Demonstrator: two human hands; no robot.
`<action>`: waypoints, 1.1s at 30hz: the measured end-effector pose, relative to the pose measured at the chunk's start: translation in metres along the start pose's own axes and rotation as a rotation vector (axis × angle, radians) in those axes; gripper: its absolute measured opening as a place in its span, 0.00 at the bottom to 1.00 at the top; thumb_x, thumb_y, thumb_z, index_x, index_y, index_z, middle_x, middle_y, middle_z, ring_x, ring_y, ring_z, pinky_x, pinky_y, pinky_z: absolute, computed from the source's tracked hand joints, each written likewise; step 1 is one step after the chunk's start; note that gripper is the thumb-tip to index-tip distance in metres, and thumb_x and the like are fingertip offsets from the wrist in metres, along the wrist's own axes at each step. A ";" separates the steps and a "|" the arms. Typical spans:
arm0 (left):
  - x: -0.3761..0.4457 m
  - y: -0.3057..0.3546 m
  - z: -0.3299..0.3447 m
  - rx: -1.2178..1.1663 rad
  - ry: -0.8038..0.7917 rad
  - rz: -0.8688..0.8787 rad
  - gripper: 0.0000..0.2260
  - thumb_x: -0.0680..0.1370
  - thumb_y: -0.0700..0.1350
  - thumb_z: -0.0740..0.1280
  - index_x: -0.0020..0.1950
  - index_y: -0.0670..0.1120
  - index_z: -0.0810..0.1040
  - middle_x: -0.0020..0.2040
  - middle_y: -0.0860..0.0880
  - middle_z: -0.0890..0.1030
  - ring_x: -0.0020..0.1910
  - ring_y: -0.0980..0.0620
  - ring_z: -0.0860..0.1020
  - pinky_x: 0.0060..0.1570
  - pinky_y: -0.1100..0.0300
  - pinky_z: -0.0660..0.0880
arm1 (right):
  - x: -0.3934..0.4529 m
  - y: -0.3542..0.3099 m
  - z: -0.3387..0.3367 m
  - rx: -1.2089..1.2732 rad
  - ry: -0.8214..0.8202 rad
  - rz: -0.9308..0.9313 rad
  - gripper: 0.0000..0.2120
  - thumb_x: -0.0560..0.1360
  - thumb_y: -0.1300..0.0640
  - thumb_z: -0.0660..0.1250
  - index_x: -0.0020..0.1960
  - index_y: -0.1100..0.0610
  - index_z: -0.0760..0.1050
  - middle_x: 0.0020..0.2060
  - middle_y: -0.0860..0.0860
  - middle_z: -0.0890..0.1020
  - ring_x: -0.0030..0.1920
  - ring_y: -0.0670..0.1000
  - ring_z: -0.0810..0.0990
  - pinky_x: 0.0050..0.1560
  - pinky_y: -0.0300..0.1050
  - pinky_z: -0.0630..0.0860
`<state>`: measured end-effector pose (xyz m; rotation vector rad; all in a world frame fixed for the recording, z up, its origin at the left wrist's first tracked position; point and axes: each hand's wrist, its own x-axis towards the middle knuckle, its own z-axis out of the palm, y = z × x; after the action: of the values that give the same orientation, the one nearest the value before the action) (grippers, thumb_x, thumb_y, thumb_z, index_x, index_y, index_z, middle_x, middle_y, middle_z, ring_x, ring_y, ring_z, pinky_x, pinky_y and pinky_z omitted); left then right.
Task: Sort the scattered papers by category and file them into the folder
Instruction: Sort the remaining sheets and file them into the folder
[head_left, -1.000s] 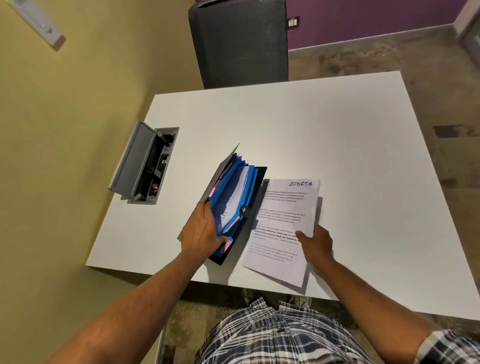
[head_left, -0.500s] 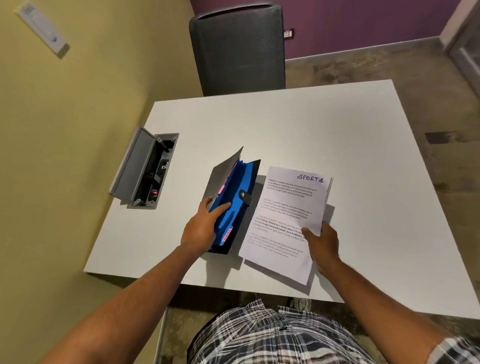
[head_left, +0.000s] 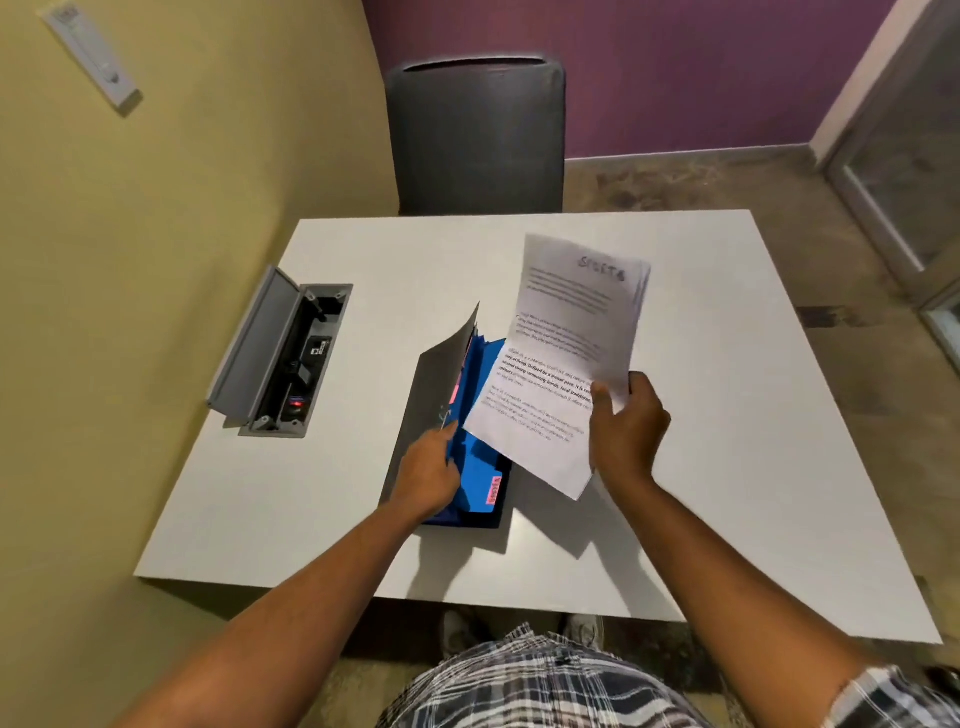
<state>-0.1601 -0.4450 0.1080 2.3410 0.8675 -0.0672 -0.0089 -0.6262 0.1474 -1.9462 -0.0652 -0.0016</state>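
a white table (head_left: 701, 415) stands against a yellow wall. a blue expanding folder (head_left: 475, 457) with a grey cover lies open on it near the front edge. a grey cable box (head_left: 280, 358) with its lid raised is set into the table's left side.

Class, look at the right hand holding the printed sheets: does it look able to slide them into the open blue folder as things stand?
Probably yes. The right hand holds the sheets lifted just above the folder, whose pockets the left hand spreads open. Nothing lies between.
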 end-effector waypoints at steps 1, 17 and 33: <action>-0.001 -0.001 0.000 -0.022 -0.010 -0.004 0.23 0.80 0.38 0.62 0.75 0.49 0.67 0.63 0.43 0.75 0.61 0.44 0.77 0.56 0.48 0.80 | -0.003 -0.007 0.005 -0.052 -0.003 -0.055 0.01 0.79 0.61 0.69 0.49 0.59 0.78 0.41 0.50 0.82 0.39 0.53 0.77 0.40 0.38 0.67; -0.009 -0.008 -0.019 -0.146 0.061 0.014 0.22 0.80 0.35 0.61 0.74 0.47 0.68 0.61 0.45 0.77 0.57 0.45 0.78 0.54 0.57 0.76 | -0.050 -0.034 0.036 -0.344 -0.278 -0.138 0.10 0.81 0.61 0.64 0.57 0.55 0.82 0.48 0.51 0.86 0.40 0.46 0.78 0.32 0.26 0.65; -0.003 -0.013 -0.026 -0.190 0.015 -0.001 0.23 0.82 0.39 0.61 0.78 0.48 0.62 0.64 0.46 0.74 0.55 0.57 0.72 0.49 0.67 0.74 | -0.049 -0.037 0.076 -0.468 -0.330 -0.016 0.08 0.82 0.55 0.65 0.56 0.58 0.78 0.53 0.55 0.84 0.40 0.49 0.77 0.30 0.30 0.66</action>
<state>-0.1743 -0.4236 0.1224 2.1664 0.8437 0.0311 -0.0617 -0.5440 0.1522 -2.3962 -0.3229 0.3198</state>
